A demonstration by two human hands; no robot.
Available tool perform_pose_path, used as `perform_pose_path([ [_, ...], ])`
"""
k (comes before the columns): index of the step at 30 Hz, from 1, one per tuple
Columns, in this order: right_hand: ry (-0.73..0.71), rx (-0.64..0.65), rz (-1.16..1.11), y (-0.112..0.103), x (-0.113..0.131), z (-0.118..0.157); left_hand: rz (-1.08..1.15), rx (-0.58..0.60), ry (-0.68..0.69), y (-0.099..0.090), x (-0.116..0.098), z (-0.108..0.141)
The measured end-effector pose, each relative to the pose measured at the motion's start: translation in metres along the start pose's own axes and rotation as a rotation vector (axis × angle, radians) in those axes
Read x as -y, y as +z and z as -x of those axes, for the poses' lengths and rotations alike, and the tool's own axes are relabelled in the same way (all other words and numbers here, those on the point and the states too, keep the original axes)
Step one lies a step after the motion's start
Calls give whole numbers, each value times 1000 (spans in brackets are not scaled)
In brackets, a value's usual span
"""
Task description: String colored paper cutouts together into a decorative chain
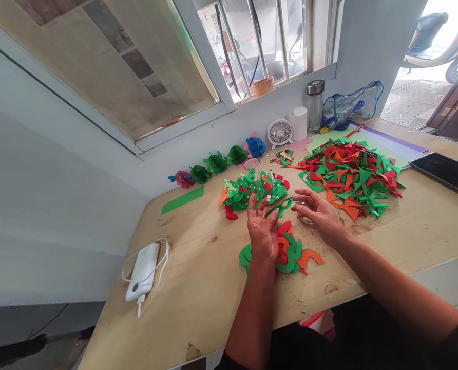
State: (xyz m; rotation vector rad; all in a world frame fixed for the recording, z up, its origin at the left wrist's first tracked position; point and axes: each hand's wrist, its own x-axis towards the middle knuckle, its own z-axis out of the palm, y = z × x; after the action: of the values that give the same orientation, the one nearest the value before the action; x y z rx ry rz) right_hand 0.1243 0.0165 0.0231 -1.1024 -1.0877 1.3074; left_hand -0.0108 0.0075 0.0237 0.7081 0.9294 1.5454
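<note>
My left hand (263, 234) is closed on a thin, curved green cut-out (279, 207), with the thumb against it and the other fingers raised. My right hand (323, 218) is beside its right end, fingers stretched out and slightly bent; whether a fingertip touches the piece is unclear. Under the right hand a pale round rim shows in part, its kind hidden. Below my hands lies a pile of curved green, red and orange cut-outs (290, 254), partly covered by my left wrist. Just beyond is a heap of green and red pieces (248, 190) with small white bits.
A large heap of green, red and orange scraps (352, 174) lies right, near a black phone (448, 174). A white power bank (144, 267) with cable lies left. Along the wall stand paper shapes (217, 162), a small fan (280, 132) and a glass bottle (315, 108).
</note>
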Motion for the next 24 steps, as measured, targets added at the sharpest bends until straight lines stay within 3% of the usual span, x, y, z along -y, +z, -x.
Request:
perform_pose_path([
  [8,-50,11,15,-3,-4,0,-49,84,66,5,12,3],
  [14,-90,16,11,-1,2,3,-91,76,81,6,15,4],
  [24,-4,14,41,-1,-2,2,-72,3,66,5,16,3],
])
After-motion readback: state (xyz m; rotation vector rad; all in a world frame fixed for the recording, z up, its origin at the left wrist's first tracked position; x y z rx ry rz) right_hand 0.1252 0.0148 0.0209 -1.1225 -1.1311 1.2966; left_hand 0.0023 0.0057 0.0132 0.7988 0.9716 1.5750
